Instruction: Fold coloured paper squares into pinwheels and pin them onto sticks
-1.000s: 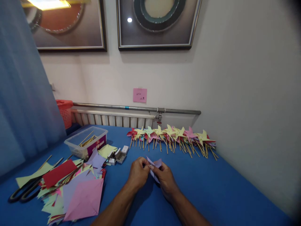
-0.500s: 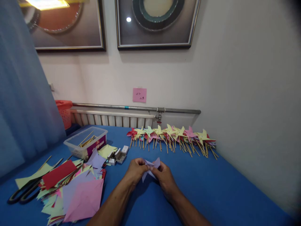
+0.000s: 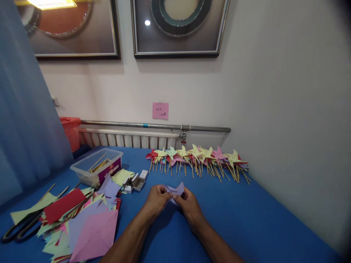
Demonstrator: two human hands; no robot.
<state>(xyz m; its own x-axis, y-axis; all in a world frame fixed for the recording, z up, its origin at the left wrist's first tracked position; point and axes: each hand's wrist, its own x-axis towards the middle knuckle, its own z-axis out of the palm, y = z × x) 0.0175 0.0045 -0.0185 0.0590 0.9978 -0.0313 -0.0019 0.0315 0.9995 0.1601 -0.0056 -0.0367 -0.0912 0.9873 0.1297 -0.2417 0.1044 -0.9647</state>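
Note:
Both my hands meet over the blue table (image 3: 246, 219), pinching a small folded lilac paper piece (image 3: 177, 190) between them. My left hand (image 3: 156, 201) grips its left side with curled fingers. My right hand (image 3: 189, 206) holds the right side, thumb and fingers pressed together on the paper. A row of finished paper pinwheels on sticks (image 3: 197, 159) lies beyond my hands, along the wall.
A heap of cut coloured paper squares (image 3: 82, 226) covers the table's left, with black scissors (image 3: 19, 230) at its edge. A clear plastic box of wooden sticks (image 3: 97, 168) and small pin boxes (image 3: 135, 180) sit behind it. A radiator and pipe (image 3: 153, 126) run along the wall.
The lilac paper has been folded in and turned flatter between my fingers. My hands stay in the same spot; the view shifted slightly right.

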